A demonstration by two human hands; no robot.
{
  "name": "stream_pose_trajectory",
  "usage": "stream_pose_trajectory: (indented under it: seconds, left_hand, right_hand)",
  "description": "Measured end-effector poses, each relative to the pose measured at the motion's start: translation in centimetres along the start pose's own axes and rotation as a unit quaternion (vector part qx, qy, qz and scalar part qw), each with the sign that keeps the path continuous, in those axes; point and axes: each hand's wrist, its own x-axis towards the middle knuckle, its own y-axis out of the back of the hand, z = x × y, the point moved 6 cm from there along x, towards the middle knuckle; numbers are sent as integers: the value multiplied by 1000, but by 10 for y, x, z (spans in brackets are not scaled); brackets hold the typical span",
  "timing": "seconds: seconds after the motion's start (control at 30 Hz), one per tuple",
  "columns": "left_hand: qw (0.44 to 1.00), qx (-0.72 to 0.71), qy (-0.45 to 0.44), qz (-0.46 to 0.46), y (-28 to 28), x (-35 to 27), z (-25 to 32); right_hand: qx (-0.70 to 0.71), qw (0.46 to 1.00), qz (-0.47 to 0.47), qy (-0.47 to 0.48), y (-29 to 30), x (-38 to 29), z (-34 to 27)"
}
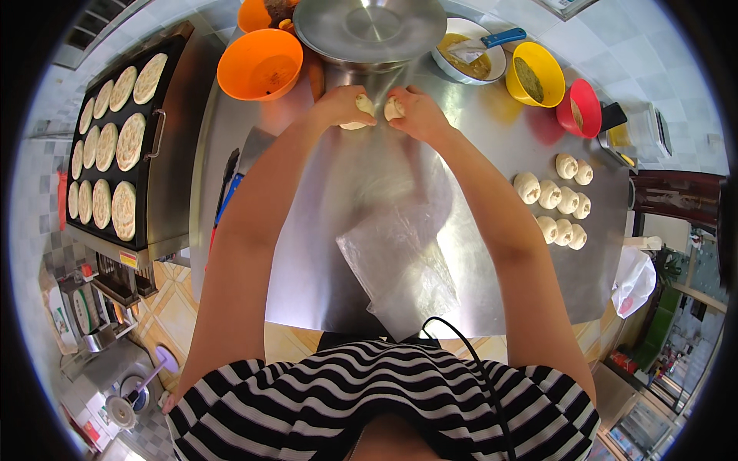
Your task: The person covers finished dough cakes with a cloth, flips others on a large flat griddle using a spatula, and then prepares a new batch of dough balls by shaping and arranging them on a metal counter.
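Both my arms reach to the far part of the stainless steel table (311,276). My left hand (340,105) is closed around a piece of pale dough (364,104), which shows at the thumb and below the fingers. In my right hand (424,115) is another piece of dough (394,108), its edge facing the first. A narrow gap separates the two pieces. Just beyond the hands stands a wide stainless steel basin (369,26). Nearer my body, a crumpled clear plastic sheet (398,265) lies on the steel and hangs over the front edge.
Several dough balls (550,194) sit in rows at the right. At left, a griddle (151,173) bears several flatbreads (131,141). Along the back are an orange bowl (230,72), a white bowl with a spatula (503,37), a yellow bowl (556,75) and a red bowl (592,112). Tongs (230,164) lie left.
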Motion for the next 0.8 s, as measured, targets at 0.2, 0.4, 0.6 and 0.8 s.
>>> stream_pose_trajectory:
  seconds: [0.2,0.4,0.6,0.8]
  left_hand:
    - [994,93,3,50,-4,9,1]
    - [991,133,17,3,2,3,10]
    - [967,240,-47,71,0,-13,44]
    - [933,248,-216,149,-52,2,107]
  right_hand:
    - [-72,996,55,18,-18,-1,2]
    - [-45,998,35,10,-9,-7,1]
    - [5,983,136,123,73,-58,66]
    - [-19,989,67,-129,170,-205,210]
